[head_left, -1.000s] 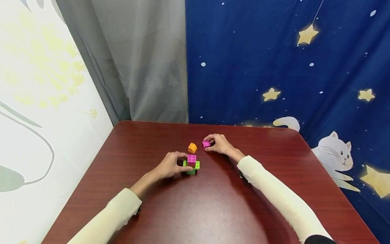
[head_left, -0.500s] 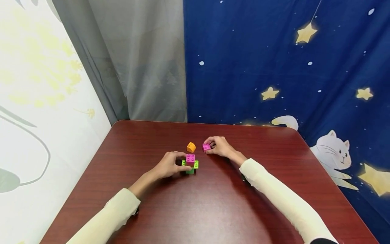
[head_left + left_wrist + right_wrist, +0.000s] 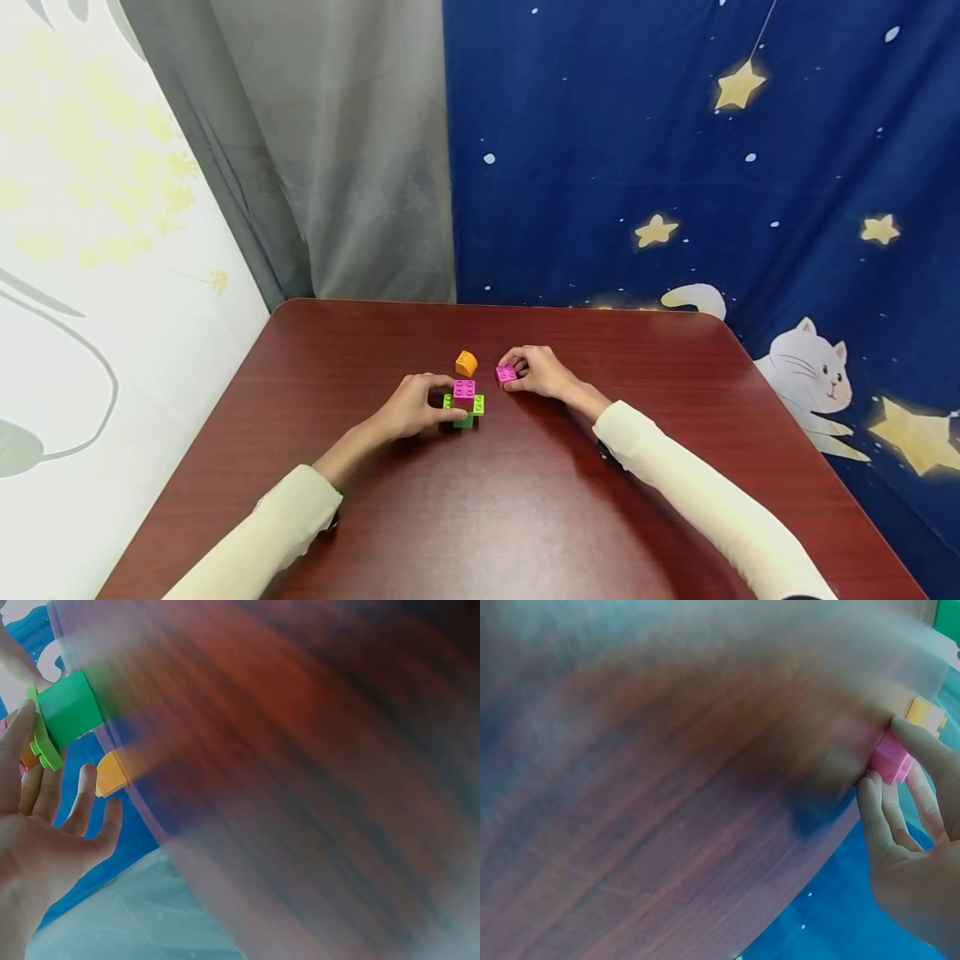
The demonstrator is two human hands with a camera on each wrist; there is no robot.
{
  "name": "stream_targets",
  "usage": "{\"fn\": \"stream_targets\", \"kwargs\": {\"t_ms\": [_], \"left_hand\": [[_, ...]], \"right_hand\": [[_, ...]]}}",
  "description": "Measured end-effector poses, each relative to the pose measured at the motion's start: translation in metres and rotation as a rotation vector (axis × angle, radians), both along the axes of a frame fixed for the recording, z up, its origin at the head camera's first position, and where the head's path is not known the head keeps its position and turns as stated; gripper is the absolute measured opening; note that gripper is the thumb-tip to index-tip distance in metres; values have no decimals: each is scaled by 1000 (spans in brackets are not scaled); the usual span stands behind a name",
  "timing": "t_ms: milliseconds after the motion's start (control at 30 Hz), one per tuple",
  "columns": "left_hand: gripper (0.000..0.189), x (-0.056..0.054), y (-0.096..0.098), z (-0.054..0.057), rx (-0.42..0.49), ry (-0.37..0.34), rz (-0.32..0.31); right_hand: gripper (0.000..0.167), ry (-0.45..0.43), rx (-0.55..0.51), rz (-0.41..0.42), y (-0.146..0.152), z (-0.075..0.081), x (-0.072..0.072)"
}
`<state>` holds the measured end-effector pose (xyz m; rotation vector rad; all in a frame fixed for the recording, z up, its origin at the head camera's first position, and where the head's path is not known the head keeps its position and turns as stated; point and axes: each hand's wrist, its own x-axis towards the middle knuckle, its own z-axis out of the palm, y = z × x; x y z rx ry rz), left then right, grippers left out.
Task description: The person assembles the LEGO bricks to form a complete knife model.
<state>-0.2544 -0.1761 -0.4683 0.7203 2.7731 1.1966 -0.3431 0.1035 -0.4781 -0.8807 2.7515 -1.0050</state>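
My left hand (image 3: pixel 411 407) grips a small stack of toy building bricks between thumb and fingers. A magenta brick (image 3: pixel 464 389) tops it, with a lime-green plate (image 3: pixel 478 405) lower down and a green brick (image 3: pixel 70 709) at the bottom. In the left wrist view, a bit of orange shows between the plate and the top brick, partly covered by fingers. To the right and slightly farther back, my right hand (image 3: pixel 542 372) pinches a second magenta brick (image 3: pixel 506 375) low at the tabletop. A loose orange brick with a curved top (image 3: pixel 466 363) lies beyond the stack, touched by neither hand.
The dark red wooden table (image 3: pixel 480 517) has rounded far corners. Behind it hang a grey curtain (image 3: pixel 375 167) and a blue one with stars (image 3: pixel 570 167). A pale patterned surface (image 3: pixel 90 333) borders the left side.
My right hand has drawn its magenta brick a little nearer to me along the table. The left hand and the stack stay in place; the head view has shifted slightly.
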Motion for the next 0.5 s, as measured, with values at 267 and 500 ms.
{"fn": "stream_targets", "kwargs": {"t_ms": [267, 500], "left_hand": [[46, 3, 3, 2, -18, 14, 1], [46, 5, 5, 6, -18, 24, -13]], "right_hand": [[34, 16, -38, 25, 1, 1, 16], [35, 52, -93, 30, -1, 20, 29]]}}
